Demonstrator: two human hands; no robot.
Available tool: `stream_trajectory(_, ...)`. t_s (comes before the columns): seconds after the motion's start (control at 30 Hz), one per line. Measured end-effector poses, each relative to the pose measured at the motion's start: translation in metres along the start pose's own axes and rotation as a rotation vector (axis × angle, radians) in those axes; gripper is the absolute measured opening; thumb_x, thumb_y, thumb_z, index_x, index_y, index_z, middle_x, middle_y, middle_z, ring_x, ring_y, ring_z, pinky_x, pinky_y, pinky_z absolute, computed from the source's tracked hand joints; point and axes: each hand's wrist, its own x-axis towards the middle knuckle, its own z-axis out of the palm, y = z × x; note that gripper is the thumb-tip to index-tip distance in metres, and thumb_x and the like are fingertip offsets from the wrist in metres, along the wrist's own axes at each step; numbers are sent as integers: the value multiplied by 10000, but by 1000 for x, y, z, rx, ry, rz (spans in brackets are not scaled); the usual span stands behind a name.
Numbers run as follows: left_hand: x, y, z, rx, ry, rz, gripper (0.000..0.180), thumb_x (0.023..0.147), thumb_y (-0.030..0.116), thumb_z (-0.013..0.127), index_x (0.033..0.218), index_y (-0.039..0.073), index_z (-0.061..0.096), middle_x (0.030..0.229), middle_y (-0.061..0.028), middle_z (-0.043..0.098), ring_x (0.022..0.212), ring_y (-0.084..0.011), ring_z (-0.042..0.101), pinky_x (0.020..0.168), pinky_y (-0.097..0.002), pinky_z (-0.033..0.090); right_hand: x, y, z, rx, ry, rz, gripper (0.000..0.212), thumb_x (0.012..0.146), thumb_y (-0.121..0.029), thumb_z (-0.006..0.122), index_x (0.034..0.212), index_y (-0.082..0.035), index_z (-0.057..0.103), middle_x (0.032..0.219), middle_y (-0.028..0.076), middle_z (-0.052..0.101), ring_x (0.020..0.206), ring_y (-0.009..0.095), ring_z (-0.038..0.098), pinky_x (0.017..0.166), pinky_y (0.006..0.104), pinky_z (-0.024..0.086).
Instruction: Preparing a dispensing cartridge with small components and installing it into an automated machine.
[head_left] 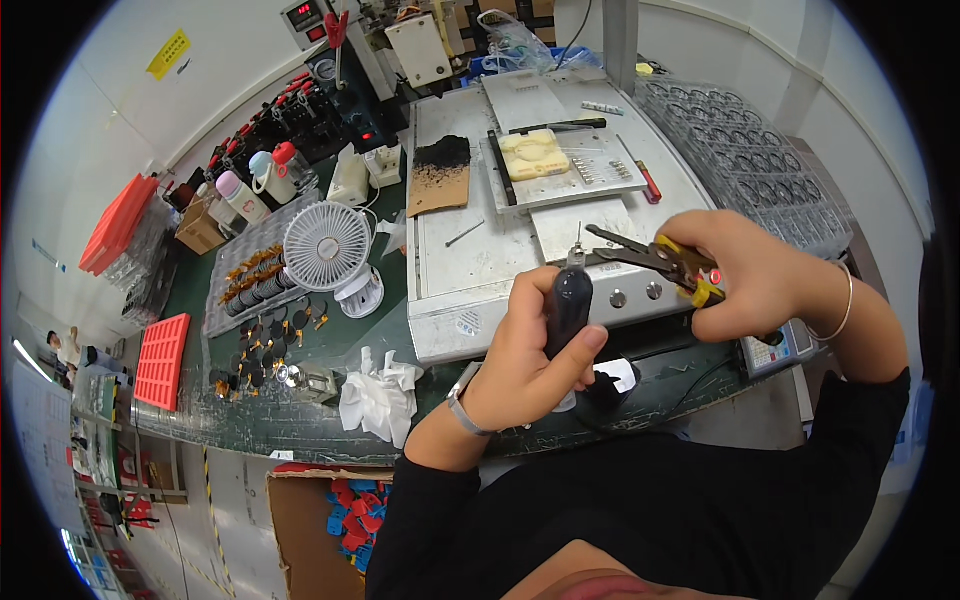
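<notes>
My left hand (525, 370) is wrapped round a small dark squeeze bottle (570, 308), held upright with a thin metal needle tip (577, 246) on top. In my right hand (770, 275) are pliers (650, 258) with yellow handles. Their dark jaws are spread and point left, close beside the needle tip; whether they touch it I cannot tell. Behind both hands lies a pale metal work plate (450, 300). On it a metal tray (525, 198) carries a cream-coloured block (535, 153) and several small metal pieces (600, 172).
Black granules (442, 152) lie on cardboard at the plate's left. A white fan (327, 245), crumpled tissue (380, 395) and small round black parts (265, 345) stand or lie further left. Clear plastic trays (745, 150) are stacked at right. A red-handled screwdriver (648, 183) lies near them.
</notes>
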Motion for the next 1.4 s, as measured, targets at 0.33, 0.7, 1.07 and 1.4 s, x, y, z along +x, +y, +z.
stream_trajectory(0.33,-3,7,-1,-74,-85,-31,378,911,82,512,1224,12,310,846,-135,527,541,-149,549,518,-236,452,10,-18,-6,-29,-87,-94,361,587,-242,663,743,64,549,583,144,523,526,236,496,508,341,414)
stream_trajectory(0.7,-1,13,2,43,-81,-267,287,924,98,502,1148,-45,395,725,-59,514,454,-89,502,444,-207,402,12,-8,9,-53,-275,59,393,599,-235,649,806,78,533,659,181,573,578,264,542,536,357,435)
stream_trajectory(1.07,16,-2,11,590,-105,-190,354,908,226,570,1056,-52,408,659,-205,578,591,-371,596,526,-405,456,9,16,27,22,-357,235,388,634,-243,630,813,85,525,668,185,566,596,259,540,543,369,428)
stream_trajectory(1.4,14,-7,0,162,-33,-168,402,931,229,499,1229,-17,388,802,-124,564,622,-192,580,581,-297,459,-19,58,36,721,-159,206,377,672,-176,656,962,10,502,810,62,535,674,138,538,601,275,443)
